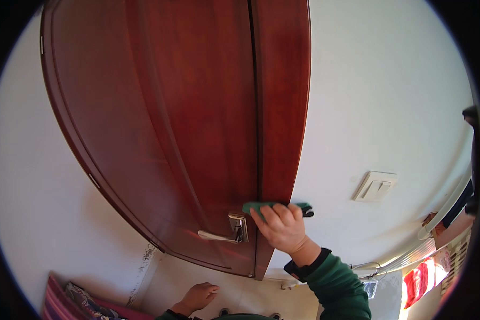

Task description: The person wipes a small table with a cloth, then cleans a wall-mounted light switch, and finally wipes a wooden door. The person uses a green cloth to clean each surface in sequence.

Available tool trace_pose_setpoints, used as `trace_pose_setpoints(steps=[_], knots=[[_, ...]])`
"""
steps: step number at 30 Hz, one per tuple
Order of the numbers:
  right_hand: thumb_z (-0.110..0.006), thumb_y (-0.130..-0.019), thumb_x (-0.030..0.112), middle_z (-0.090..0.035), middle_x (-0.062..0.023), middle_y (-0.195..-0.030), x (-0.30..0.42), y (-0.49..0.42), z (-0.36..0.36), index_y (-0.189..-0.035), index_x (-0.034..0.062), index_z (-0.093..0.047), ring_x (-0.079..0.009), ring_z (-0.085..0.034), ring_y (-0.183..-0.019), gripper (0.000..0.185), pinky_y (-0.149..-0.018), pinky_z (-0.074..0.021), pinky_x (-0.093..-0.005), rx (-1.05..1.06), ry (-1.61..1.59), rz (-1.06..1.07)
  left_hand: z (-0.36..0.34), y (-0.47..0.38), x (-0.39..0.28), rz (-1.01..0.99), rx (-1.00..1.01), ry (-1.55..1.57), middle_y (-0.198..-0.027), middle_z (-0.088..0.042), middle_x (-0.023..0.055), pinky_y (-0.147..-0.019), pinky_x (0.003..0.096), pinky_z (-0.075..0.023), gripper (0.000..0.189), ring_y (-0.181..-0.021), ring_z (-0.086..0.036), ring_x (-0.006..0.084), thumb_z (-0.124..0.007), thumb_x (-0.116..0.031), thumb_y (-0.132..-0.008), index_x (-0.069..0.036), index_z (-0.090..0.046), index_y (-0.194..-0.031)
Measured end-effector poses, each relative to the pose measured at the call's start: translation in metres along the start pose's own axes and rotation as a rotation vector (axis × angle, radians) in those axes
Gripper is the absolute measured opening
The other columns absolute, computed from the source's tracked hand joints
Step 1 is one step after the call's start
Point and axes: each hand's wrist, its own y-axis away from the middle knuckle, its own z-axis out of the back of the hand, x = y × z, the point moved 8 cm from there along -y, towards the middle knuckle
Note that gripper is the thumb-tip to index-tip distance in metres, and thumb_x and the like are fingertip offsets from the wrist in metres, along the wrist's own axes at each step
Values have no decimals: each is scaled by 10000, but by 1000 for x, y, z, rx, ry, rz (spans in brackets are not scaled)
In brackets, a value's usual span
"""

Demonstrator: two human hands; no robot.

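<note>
My right hand [282, 228] is shut on a folded green cloth [256, 207] with a dark part at its right end. It presses the cloth against the reddish-brown wooden door frame [282, 132], just above and to the right of the metal lever handle [224, 236] on the closed wooden door [200, 120]. My left hand [198, 296] hangs low in front of the door's foot, its fingers loosely bent; nothing shows in it.
A white light switch [375, 186] is on the wall right of the frame. Striped fabric [56, 298] lies at the lower left. At the lower right are a grey surface [386, 296], cables and a red-and-white cloth [420, 282]. Dark stains mark the left wall's corner.
</note>
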Motion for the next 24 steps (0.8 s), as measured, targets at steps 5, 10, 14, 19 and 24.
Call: trace_pose_setpoints(steps=[5,10,14,19,24], knots=[[-599,-761,194,-575,-8,-1092,35,91,-38,-1088,143,-697,-185,-538,-992,346,-823,-425,-349,193,-119,7,7,5,-8,-54,-44,-68,-1033,-660,140,-793,386,-533,275,-884,-674,296,-612,-201,-910,-54,-653,-1139],[-634,-775,145,-612,-71,-1098,73,162,-69,-1066,130,-702,-273,-570,-1009,299,-837,-474,-397,907,-375,-354,10,6,-6,105,5,140,-1082,-664,125,-842,373,-534,267,-936,-671,265,-582,-220,-956,-44,-640,-1149],[-713,-736,85,-599,-129,-1102,80,130,-40,-1183,62,-613,-348,-578,-1010,460,-838,-497,-443,555,-718,-728,14,-11,-46,65,109,790,-1258,-574,113,-961,400,-513,332,-1090,-612,212,-520,-207,-1015,-58,-521,-1311],[-775,-760,104,-585,-187,-1219,92,84,-11,-1403,-11,-399,-387,-562,-1099,753,-936,-486,-425,248,-949,-789,31,-51,-101,-62,-49,1499,-1377,-469,108,-1015,412,-474,448,-1199,-534,217,-515,-141,-1019,-82,-355,-1433],[-755,-816,126,-570,-167,-1291,103,109,0,-1466,25,-345,-346,-587,-1095,776,-921,-497,-415,310,-1094,-718,92,-64,-121,-67,-404,1140,-1180,-578,68,-894,351,-495,413,-1054,-574,168,-611,-101,-962,-71,-446,-1339]])
